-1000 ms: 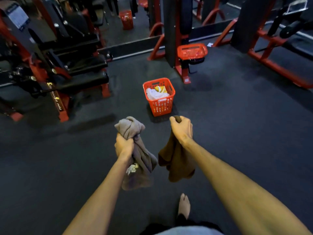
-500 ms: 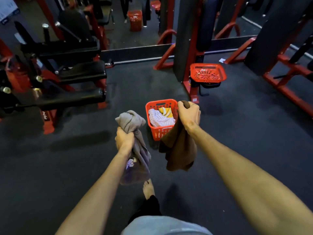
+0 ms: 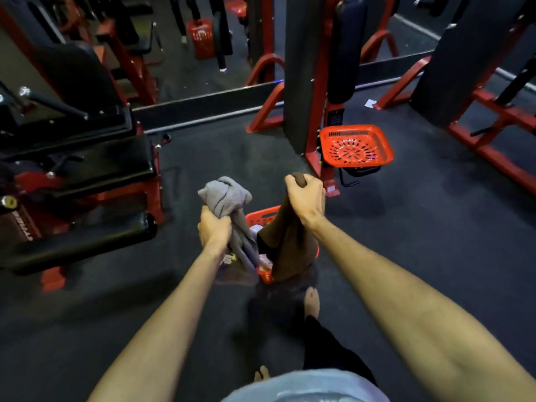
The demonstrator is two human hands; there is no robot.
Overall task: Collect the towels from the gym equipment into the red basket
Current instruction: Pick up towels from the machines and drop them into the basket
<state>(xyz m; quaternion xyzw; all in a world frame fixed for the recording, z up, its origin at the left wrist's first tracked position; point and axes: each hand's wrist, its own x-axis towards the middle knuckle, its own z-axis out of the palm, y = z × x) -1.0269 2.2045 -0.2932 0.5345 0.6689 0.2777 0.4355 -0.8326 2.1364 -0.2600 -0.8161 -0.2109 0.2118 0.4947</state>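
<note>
My left hand [image 3: 214, 227] grips a bunched grey towel [image 3: 224, 195] that hangs down past my wrist. A brown towel [image 3: 293, 248] dangles from my right hand [image 3: 306, 198], which is closed around its top. Both towels hang over the red basket [image 3: 262, 217] on the floor directly below my hands. Only the basket's far rim and a strip of its near wall show between the towels. A light cloth inside it is barely visible.
A black and red weight machine [image 3: 72, 175] stands close on the left. A red upright machine [image 3: 319, 82] with a shallow red tray [image 3: 356, 146] stands just beyond the basket. More red frames [image 3: 487, 132] run along the right. My bare foot [image 3: 311, 303] is beside the basket.
I have walked up to the basket. It was ahead of my hands a second ago and now sits under them, mostly covered by both hanging towels.
</note>
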